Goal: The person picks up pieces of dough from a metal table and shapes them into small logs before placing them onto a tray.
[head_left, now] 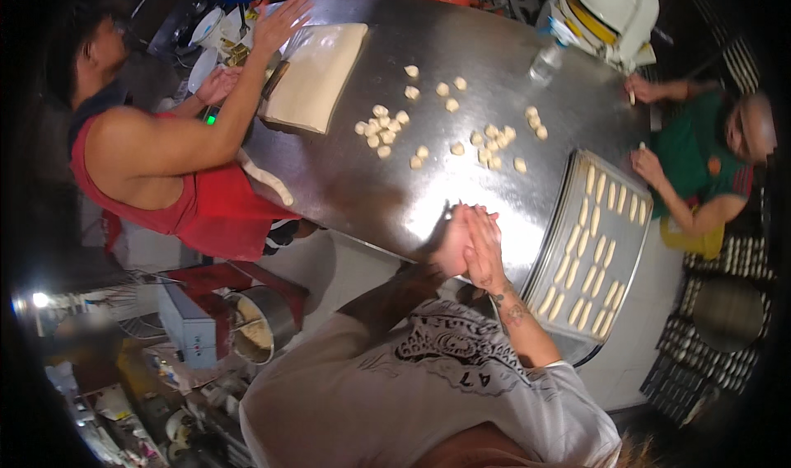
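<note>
My left hand [451, 244] and my right hand [484, 250] are pressed palm to palm above the near edge of the steel table [371, 196]. The right hand is closed against the left, its fingers lying along it; whatever is between the palms, if anything, is hidden. Motion smears the left hand, and its fingers are mostly covered. Beyond them lie small dough balls in loose groups, one cluster [494, 142] just ahead and another [383, 128] farther left. To the right of my hands, a metal tray [568, 212] carries several rows of finger-shaped dough sticks [595, 221].
At left, a person in red [156, 155] stands by a flat dough sheet [317, 72]; a dough strip [268, 180] lies at the table edge. Another person in green [700, 147] works at right. A plastic bottle [545, 63] and white mixer-like machine [614, 11] stand far back.
</note>
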The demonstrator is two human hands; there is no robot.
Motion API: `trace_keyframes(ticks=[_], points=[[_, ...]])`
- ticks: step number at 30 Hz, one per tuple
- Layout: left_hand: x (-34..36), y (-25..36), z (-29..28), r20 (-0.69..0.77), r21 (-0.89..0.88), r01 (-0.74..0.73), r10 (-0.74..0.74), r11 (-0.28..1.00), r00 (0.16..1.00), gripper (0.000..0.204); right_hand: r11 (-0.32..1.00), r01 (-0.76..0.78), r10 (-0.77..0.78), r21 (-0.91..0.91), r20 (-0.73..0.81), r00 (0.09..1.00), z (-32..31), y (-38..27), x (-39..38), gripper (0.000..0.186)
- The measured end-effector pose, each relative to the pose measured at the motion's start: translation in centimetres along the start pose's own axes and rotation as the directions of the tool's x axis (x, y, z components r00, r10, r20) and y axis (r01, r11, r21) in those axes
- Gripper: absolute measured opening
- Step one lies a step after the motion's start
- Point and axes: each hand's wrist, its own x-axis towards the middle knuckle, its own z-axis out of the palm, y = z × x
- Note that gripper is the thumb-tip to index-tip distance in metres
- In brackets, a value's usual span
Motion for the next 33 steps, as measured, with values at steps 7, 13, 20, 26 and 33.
trace_keyframes(ticks=[7, 13, 20, 26, 33], points=[[-2.6, 18.8, -6.3, 0.077, 0.932, -0.304, 0.710, 0.199, 0.700, 0.031, 0.965, -0.223, 0.208, -0.139, -0.113, 0.972, 7.4, 3.5, 18.2, 0.041], [7.6, 24.5, -3.9, 0.573, 0.795, -0.173, 0.626, -0.581, 0.528, 0.036, 0.893, 0.117, -0.110, -0.434, 0.041, 0.993, 10.6, 13.3, 33.9, 0.038], [11.2, 30.6, -5.6, 0.382, 0.705, 0.127, 0.525, -0.697, 0.761, 0.032, 0.981, -0.188, 0.195, 0.052, -0.184, 0.963, 13.7, 8.8, 29.0, 0.032], [12.4, 29.0, -0.2, 0.484, 0.770, -0.156, 0.407, -0.619, 0.774, 0.019, 0.881, -0.463, 0.440, -0.093, -0.196, 0.876, 6.1, 5.3, 7.2, 0.035], [1.5, 23.5, -5.5, 0.367, 0.924, -0.356, 0.574, -0.138, 0.732, 0.025, 0.870, -0.487, 0.445, -0.073, -0.307, 0.841, 2.0, 3.5, -2.0, 0.028]])
